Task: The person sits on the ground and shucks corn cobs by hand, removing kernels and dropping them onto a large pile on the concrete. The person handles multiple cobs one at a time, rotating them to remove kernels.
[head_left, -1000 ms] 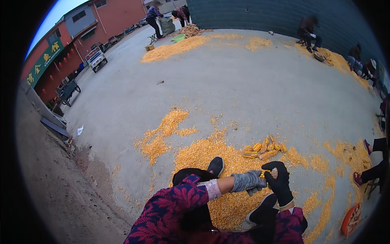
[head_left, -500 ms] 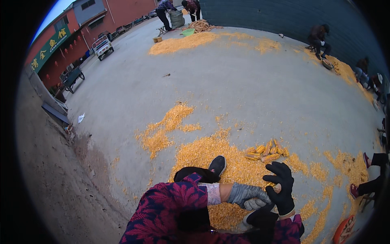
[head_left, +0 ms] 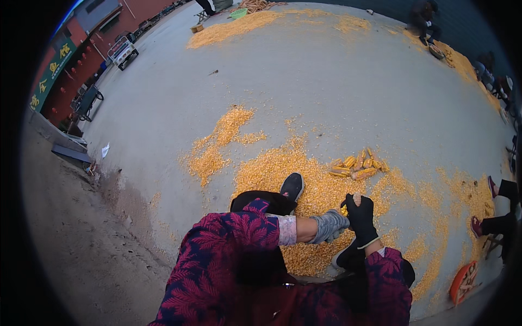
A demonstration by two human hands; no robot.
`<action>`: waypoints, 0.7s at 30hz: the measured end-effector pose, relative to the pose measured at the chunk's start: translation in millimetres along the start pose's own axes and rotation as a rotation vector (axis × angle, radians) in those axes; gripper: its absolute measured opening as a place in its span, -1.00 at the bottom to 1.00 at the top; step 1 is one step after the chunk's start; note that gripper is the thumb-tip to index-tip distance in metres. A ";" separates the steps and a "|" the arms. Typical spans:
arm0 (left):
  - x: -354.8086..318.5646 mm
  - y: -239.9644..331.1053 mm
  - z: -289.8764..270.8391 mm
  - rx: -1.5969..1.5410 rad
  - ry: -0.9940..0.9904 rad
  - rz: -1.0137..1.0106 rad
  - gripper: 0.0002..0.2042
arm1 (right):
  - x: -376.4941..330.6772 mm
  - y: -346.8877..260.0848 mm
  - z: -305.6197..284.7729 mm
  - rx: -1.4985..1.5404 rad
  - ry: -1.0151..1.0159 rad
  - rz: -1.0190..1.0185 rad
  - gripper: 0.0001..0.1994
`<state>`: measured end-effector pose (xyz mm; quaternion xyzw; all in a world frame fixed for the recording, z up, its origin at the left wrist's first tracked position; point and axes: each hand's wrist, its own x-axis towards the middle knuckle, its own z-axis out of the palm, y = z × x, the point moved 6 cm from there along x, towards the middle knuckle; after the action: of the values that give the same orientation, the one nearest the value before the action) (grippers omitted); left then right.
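We hold a yellow corn cob (head_left: 349,205) between our two hands. Our left hand in a grey knitted glove (head_left: 330,225) wraps its grip around the low end of the cob, fingers pressed tight on it. Our right hand in a black glove (head_left: 361,216) closes its grip on the top end, where the pale tip of the cob pokes out. A moment ago our hands were a bit lower and closer to our knees; now they sit higher over the big heap of loose yellow corn kernels (head_left: 283,174) on the grey concrete ground (head_left: 326,92). We think this means we are rubbing the kernels off, and they drop onto the heap. Just past our hands lies a small bunch of whole yellow corn cobs (head_left: 359,164). Our black shoe (head_left: 292,186) rests on the kernels.
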<state>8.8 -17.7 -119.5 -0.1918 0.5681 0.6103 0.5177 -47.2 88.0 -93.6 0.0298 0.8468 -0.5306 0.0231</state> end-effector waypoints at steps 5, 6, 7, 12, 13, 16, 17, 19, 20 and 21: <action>76.3 6.9 -34.7 0.485 0.264 0.250 -0.81 | 23.0 69.7 7.7 0.153 -0.025 0.199 -0.60; 118.0 -25.5 -64.4 0.054 0.215 0.079 -0.80 | 20.8 60.6 13.1 0.147 -0.008 0.236 -0.61; 76.4 13.2 -26.2 0.290 0.266 0.160 -0.81 | 23.9 73.1 -2.7 0.282 0.036 0.269 -0.62; 1.0 78.3 0.1 0.241 0.134 0.402 -0.59 | 17.3 40.7 -36.3 0.893 0.166 0.358 -0.74; 2.3 83.1 -0.3 0.174 0.101 0.410 -0.55 | 20.9 39.0 -42.8 0.900 0.181 0.351 -0.74; -3.1 92.6 8.3 0.096 0.086 0.544 -0.47 | 21.3 34.2 -54.4 0.895 0.208 0.347 -0.73; -7.4 94.6 10.6 0.087 0.118 0.588 -0.47 | 17.8 25.3 -55.7 0.857 0.223 0.297 -0.73; -11.2 101.0 9.0 0.061 0.116 0.597 -0.46 | 21.3 31.6 -51.2 0.749 0.195 0.282 -0.72; -11.7 102.2 8.3 0.041 0.114 0.600 -0.46 | 19.5 29.6 -49.2 0.844 0.175 0.286 -0.72; -6.9 98.8 5.1 -0.100 0.051 0.541 -0.54 | 17.3 26.7 -47.5 0.939 0.155 0.290 -0.72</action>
<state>-70.7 1.9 -63.5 -0.0738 0.5806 0.7488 0.3111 -62.8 142.8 -98.1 0.1939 0.5029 -0.8422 0.0177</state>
